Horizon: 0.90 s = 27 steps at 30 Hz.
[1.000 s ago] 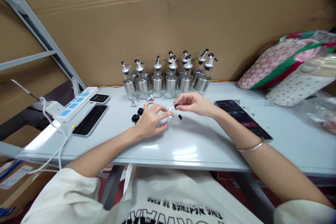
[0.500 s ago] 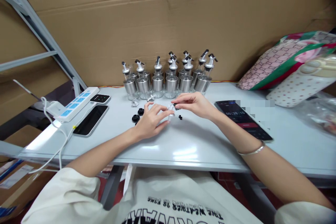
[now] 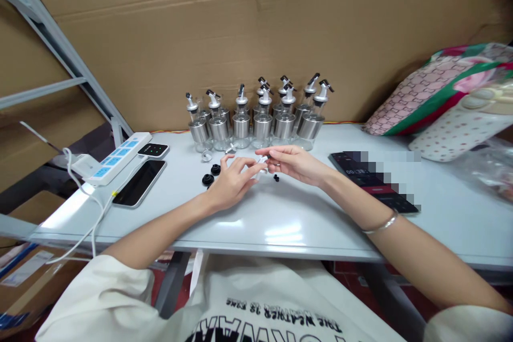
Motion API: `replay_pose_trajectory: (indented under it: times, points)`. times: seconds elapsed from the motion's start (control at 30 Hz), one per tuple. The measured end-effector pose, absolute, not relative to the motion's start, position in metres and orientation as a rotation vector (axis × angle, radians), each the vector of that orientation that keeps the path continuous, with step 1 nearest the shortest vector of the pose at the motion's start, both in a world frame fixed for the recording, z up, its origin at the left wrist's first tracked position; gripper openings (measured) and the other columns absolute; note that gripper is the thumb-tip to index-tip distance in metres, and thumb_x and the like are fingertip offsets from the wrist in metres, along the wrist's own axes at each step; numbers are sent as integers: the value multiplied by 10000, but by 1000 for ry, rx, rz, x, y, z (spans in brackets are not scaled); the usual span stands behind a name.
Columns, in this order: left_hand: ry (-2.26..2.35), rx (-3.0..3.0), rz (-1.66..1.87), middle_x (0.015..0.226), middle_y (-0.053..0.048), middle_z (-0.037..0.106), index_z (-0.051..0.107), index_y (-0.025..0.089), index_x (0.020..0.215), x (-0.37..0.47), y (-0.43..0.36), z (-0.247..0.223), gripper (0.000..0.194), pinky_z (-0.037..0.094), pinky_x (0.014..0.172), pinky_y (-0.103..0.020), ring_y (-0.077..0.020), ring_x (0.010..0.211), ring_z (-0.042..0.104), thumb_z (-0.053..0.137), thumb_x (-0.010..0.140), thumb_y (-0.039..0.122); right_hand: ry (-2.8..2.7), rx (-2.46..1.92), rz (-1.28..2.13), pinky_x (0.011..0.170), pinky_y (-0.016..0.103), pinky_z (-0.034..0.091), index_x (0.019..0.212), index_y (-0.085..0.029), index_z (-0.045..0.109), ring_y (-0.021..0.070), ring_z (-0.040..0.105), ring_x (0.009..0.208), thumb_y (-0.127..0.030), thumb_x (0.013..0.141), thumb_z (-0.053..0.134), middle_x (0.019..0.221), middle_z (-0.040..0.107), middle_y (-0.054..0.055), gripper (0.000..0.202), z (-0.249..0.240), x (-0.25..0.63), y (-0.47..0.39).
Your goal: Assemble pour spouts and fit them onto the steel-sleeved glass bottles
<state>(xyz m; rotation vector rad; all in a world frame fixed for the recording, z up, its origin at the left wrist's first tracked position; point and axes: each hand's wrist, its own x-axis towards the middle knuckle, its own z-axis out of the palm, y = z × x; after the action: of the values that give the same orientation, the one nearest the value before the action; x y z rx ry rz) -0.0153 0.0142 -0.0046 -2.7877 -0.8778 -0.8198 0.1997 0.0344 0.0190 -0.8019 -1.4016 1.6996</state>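
A small silver-white pourer spout (image 3: 262,160) is pinched between the thumb and fingers of my left hand (image 3: 230,181). My right hand (image 3: 298,164) meets it from the other side, its thumb and forefinger closed on a small black piece, mostly hidden, that looks like a spout lever. Just below the right fingers lie tiny black parts (image 3: 276,177). Beside the left hand are black ribbed stoppers (image 3: 207,179), partly covered by it. A loose silver collar (image 3: 206,156) and another spout piece (image 3: 230,148) rest behind them.
Several glass-and-steel oil bottles (image 3: 262,127) with pourers stand along the cardboard wall. At left are a power strip (image 3: 106,171), a phone (image 3: 140,184) and cables. Another phone (image 3: 374,189) lies at right, near a dotted bottle (image 3: 452,128) and a patterned bag (image 3: 417,96).
My right hand has turned and flattened slightly, its fingers closing more over the black piece at the spout. The spout has tilted a little; my left hand stays nearly in place.
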Motion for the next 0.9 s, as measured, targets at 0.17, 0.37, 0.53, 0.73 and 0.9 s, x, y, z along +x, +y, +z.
replay_pose_trajectory:
  times: [0.17,0.37,0.53,0.73,0.9]
  points:
    - [-873,-2788,-809,1153,-91,557,454,278,1278,-15,13,-5,349,187,1012,-466,-190,1072,521,363,950,199,-1306,-742,1912,602,262,419,925,-146,664,102,512,623,-345,767,677,736,609,22,255,19,196,31]
    - [-835,-2795,-815,1063,-74,577,432,279,1293,-15,14,-5,347,232,964,-440,-181,1009,536,353,961,220,-1294,-728,1890,656,268,423,880,-174,627,107,520,642,-369,735,716,723,599,-2,259,17,193,30]
    - [-804,-2750,-831,1088,-81,574,418,258,1307,-17,17,-2,360,233,967,-439,-190,1016,537,375,953,211,-1234,-669,1911,662,261,423,870,-163,643,110,551,681,-400,698,748,769,628,11,311,16,192,30]
    - [-747,-2813,-801,1121,-89,585,378,235,1307,-16,17,-1,352,276,982,-434,-189,1036,545,354,957,214,-1225,-699,1884,655,263,429,836,-161,636,102,541,647,-406,685,759,725,613,1,314,16,190,30]
    - [-1054,-2757,-944,1194,-112,539,405,187,1236,-20,25,11,360,394,938,-384,-219,1086,524,385,877,199,-1158,-735,1785,620,238,436,790,-161,630,98,529,647,-461,657,766,693,564,-10,355,18,191,33]
